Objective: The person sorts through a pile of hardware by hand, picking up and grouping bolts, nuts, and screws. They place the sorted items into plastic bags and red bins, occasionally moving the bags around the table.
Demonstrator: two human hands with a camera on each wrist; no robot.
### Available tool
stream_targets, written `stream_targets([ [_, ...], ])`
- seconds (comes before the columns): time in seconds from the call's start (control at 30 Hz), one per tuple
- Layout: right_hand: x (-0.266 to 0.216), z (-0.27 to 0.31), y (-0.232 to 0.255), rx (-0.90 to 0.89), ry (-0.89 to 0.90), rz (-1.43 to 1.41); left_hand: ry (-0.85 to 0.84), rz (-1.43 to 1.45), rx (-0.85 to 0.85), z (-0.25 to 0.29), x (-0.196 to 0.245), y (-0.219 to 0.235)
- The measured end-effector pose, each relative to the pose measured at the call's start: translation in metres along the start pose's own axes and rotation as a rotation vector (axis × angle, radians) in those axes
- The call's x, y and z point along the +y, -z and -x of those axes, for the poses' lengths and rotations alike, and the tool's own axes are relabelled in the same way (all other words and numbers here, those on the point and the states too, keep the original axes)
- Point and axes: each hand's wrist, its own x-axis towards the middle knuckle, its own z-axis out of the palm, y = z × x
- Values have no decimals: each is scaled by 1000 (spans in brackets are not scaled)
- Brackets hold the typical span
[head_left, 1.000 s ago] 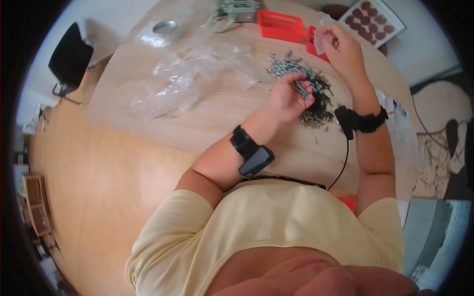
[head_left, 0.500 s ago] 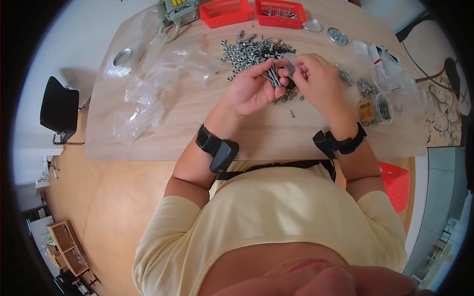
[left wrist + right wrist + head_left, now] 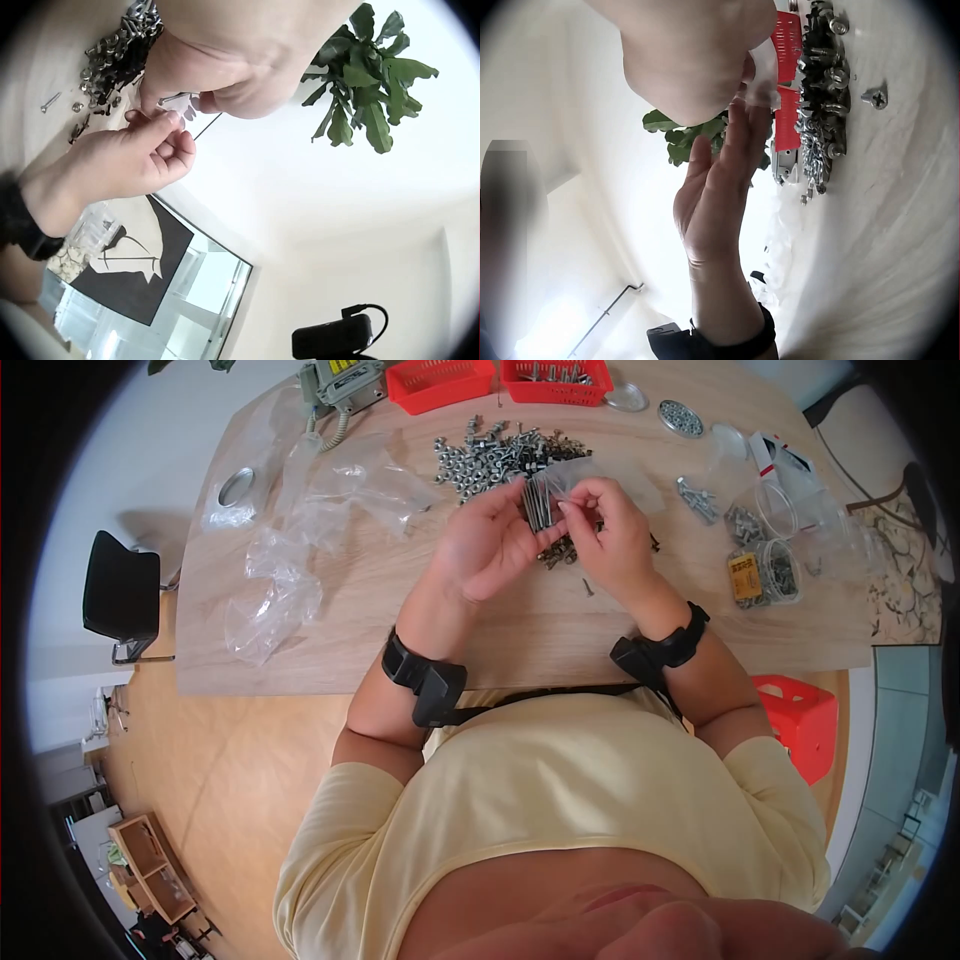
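Observation:
In the head view my left hand (image 3: 482, 542) holds a bundle of long thin metal screws (image 3: 538, 506) across its fingers, palm turned up. Close against it, my right hand (image 3: 615, 538) pinches a small clear plastic bag (image 3: 574, 472) between thumb and fingers. The left wrist view shows the right thumb and fingertips on the whitish bag (image 3: 171, 105), right beside the left fingers. Beyond both hands lies a heap of loose bolts, nuts and screws (image 3: 480, 465), silver and dark, partly hidden by the hands.
Two red baskets (image 3: 440, 398) stand at the back; the right one contains bolts (image 3: 560, 374). Beside them is a grey device (image 3: 350, 385) with a cord. Crumpled plastic bags (image 3: 275, 585) lie left. On the right are loose screws (image 3: 697, 500) and clear jars (image 3: 780, 575) of hardware.
My right hand came back from near the red baskets with the bag and now meets the left hand. The screws lie more side by side in the left hand. The head view has shifted.

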Motion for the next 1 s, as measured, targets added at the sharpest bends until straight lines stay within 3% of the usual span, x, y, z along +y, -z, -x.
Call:
stream_targets([
  [0.37,11,2,-3,67,-139,-139,11,-534,83,-10,2,1],
  [0.53,15,-1,-1,163,-182,-291,65,-1019,195,-19,16,-48],
  [0.73,15,-7,7,324,-272,-531,148,-1616,145,-53,20,-82],
  [0.83,15,-11,12,361,-318,-641,248,-1688,180,-69,22,-92],
  [1.0,20,-16,20,392,-366,-696,263,-1832,189,-80,19,-111],
])
